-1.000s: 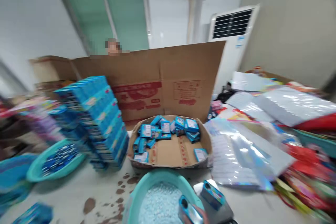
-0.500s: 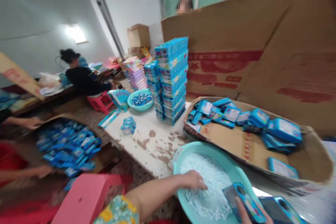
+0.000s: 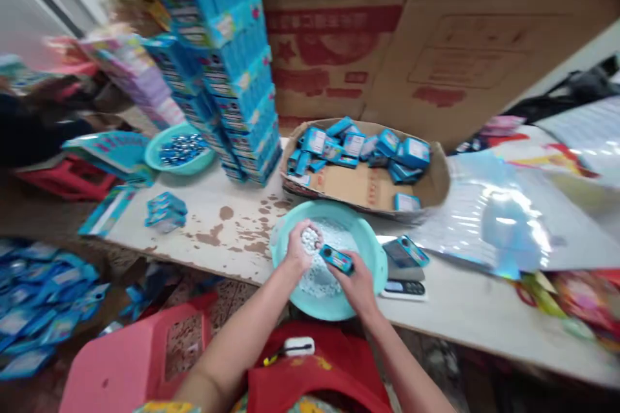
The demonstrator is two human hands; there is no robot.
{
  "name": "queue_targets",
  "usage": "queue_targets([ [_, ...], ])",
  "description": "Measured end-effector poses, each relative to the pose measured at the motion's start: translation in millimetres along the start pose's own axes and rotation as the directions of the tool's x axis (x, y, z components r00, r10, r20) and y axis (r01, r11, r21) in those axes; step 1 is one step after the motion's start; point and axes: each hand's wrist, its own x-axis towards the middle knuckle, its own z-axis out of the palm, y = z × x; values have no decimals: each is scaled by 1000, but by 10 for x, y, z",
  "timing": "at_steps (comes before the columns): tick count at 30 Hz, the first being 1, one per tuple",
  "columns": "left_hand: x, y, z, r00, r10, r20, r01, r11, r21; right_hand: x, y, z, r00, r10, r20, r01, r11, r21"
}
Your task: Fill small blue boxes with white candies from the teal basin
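Observation:
Over a turquoise basin point(image 3: 378, 251) of small white pellets point(image 3: 317, 281), my left hand point(image 3: 298, 251) is cupped, palm up, around a heap of white pellets. My right hand point(image 3: 358, 284) grips a small blue box point(image 3: 338, 259), its end close to the heap in my left palm. The box is tilted toward the left hand; I cannot tell how full it is. Just right of the basin, another blue box point(image 3: 411, 249) rests on a small white digital scale point(image 3: 407, 289).
Behind the basin, a cut-down carton point(image 3: 440, 181) holds several blue boxes. A tall stack of blue boxes point(image 3: 242, 77) stands left, near a bowl of blue-and-silver pieces point(image 3: 181, 164). A large cardboard panel point(image 3: 339, 45) rises behind. Plastic sheets point(image 3: 465, 226) lie right, a pink stool point(image 3: 116, 355) lower left.
The view has swung right and down. My left hand has lifted out of the pellets with a handful, and the blue box in my right hand has come close to it.

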Motion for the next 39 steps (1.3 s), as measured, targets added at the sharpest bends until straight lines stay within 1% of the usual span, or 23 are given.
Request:
queue_targets([
  [2, 14, -2, 111, 998, -37, 44, 40, 998, -53, 46, -7, 41, 999, -36, 11, 36, 999, -5],
  [5, -15, -2, 225, 999, 25, 27, -22, 997, -76, 58, -62, 40, 997, -78, 13, 78, 997, -4],
  [8, -34, 1, 292, 997, 71, 16, -71, 997, -25, 65, -127, 3, 996, -91, -1, 91, 996, 3],
  [15, -31, 4, 418, 988, 151, 39, -154, 984, 88, 165, -238, -66, 997, -72, -19, 72, 997, 3],
  [19, -49, 3, 459, 980, 185, 71, -193, 974, 119, 179, -273, -94, 999, -52, -16, 52, 999, 12],
  [21, -51, -2, 476, 982, 178, 62, -185, 972, 142, 174, -278, -100, 999, -38, -22, 39, 999, 19],
  [23, -51, -4, 495, 983, 179, 32, -182, 968, 175, 168, -281, -105, 999, -32, -29, 32, 999, 30],
  [25, -55, -1, 519, 983, 183, 18, -184, 968, 172, 164, -284, -112, 999, -27, -45, 29, 999, 41],
  [28, -73, 6, 551, 984, 168, 60, -175, 973, 148, 162, -283, -132, 998, -25, -66, 29, 998, 51],
  [30, -84, -1, 557, 986, 142, 92, -155, 975, 161, 162, -272, -147, 997, -19, -79, 24, 998, 58],
  [34, -87, -45, 543, 984, 126, 124, -145, 977, 156, 159, -238, -166, 995, -3, -96, 10, 997, 78],
  [39, -136, -81, 590, 969, 107, 224, -134, 985, 111, 160, -227, -190, 997, -5, -83, 15, 993, 117],
])
